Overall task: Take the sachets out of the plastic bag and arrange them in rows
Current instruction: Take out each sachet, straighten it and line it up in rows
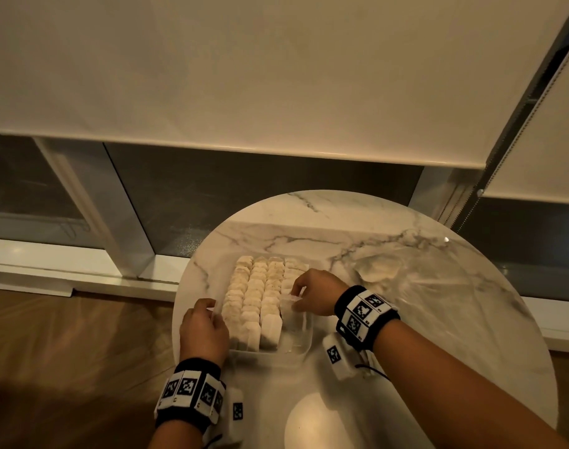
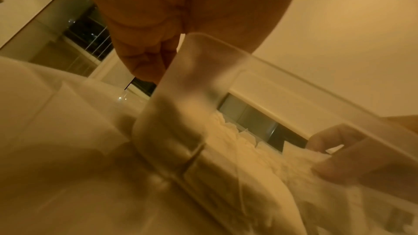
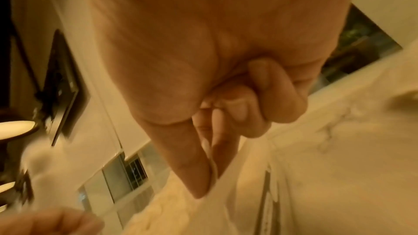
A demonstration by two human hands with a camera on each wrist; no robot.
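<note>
Worktop (image 1: 390, 319): round, marble-patterned, pale with grey veins, set before a window with roller blinds (image 1: 244, 76) drawn most of the way down.

Container (image 1: 304, 343): clear plastic, rectangular, near the worktop's left edge. It holds the sachets (image 1: 255, 299), pale and pillow-shaped, standing in four rows that run away from the person. Three rows reach the near wall; the fourth, on the right, is shorter and leaves the near right corner of the container bare.

Plastic bag (image 1: 378, 272): clear, crumpled, lying on the worktop to the right of the container and apart from it, with a few pale sachets visible inside.

Left hand (image 1: 203, 328): at the container's near left corner, fingers curled, the grip closed on the container's rim. The left wrist view shows the frosted container wall (image 2: 199, 81) running up against the palm; how firmly it holds cannot be told.

Right hand (image 1: 315, 291): over the near end of the short fourth row. Thumb and forefinger are pressed together, pinching a single sachet (image 1: 291, 301) by its thin edge; the other fingers (image 3: 278, 92) are folded into the palm. The sachet sits just above the bare corner.

Wrists: each carries a black band with square black-and-white markers (image 1: 362, 311).
</note>
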